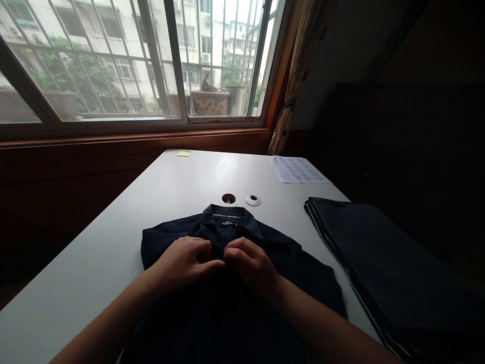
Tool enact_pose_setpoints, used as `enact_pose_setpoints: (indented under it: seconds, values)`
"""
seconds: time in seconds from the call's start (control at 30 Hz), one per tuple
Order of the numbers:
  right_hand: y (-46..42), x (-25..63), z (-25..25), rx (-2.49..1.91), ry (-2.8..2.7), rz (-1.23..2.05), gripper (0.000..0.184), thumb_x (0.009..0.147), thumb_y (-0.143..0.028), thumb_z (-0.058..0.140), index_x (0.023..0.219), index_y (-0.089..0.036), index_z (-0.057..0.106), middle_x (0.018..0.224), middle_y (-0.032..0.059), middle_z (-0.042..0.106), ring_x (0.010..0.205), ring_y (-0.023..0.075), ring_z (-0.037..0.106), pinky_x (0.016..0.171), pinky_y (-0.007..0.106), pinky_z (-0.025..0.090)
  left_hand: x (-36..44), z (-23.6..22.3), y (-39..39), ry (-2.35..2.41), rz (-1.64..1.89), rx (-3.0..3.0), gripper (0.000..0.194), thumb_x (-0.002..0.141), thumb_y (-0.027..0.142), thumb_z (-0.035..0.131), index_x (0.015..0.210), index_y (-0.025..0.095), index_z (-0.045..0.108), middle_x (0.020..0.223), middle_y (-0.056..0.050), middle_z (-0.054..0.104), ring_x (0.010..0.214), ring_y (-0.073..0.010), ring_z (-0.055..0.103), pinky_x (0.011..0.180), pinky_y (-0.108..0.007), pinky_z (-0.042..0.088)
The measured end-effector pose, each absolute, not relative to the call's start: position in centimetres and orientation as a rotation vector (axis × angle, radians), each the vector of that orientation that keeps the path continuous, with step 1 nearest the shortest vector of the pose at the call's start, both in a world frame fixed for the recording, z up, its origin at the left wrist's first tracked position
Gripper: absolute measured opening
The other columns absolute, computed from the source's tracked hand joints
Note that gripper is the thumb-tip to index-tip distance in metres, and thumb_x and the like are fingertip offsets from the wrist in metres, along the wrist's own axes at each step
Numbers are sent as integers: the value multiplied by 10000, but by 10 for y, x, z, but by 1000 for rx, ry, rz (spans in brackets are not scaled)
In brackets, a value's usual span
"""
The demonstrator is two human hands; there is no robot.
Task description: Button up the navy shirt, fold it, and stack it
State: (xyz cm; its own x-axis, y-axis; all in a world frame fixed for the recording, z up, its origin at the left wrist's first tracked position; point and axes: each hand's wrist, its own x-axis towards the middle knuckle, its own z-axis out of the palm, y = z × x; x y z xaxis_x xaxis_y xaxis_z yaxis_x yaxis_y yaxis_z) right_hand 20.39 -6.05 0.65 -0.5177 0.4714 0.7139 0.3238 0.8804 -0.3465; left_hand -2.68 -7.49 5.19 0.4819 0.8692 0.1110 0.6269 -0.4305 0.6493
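A dark navy collared shirt [276,237] lies front up on the white table, its collar [227,211] pointing away from me and a label showing inside the neck. My left hand [191,258] is closed on the shirt's front just below the collar, thumb stretched toward the middle. Opposite it, my right hand [250,260] has its fingers curled in a pinch on the other side of the front opening. The two hands almost meet. Whatever lies between the fingertips, fabric or button, is too dark to make out.
Folded dark cloth [382,258] with pale edging lies along the right side of the white table [113,227]. Beyond the collar are a round hole [229,198] and a white ring cover [253,200]. Printed papers [299,170] and yellow sticky notes [184,153] lie at the far edge.
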Motion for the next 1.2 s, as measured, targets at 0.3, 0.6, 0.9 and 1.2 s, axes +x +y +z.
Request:
enact_pose_setpoints:
  seconds: [0.3,0.6,0.9,1.2]
  values:
    - [-60,210,7,-482,-2087,216,190,960,-108,519,1012,-240,645,962,33,674,851,162,668,766,291,580,-28,44,-66,892,519,1883,452,901,519,611,654,158,494,651,39,377,610,-102,363,544,-229,308]
    - [-60,212,5,-435,-2051,295,188,949,-91,558,1027,-242,637,994,38,663,888,163,660,778,297,587,-28,41,-66,894,586,1787,368,907,448,612,699,148,563,684,24,442,652,-118,420,595,-235,357]
    - [-55,209,4,-394,-2084,320,151,934,-99,585,1003,-231,610,967,45,659,854,164,636,759,306,575,-16,37,-70,990,666,1843,313,961,431,548,852,151,638,780,2,573,736,-145,530,677,-245,418]
    - [-55,207,3,-497,-2097,393,241,933,-100,567,1138,-212,628,926,66,622,824,182,622,724,310,556,-16,22,-69,1018,832,1909,247,940,344,585,805,143,632,754,-3,592,704,-132,533,654,-232,410]
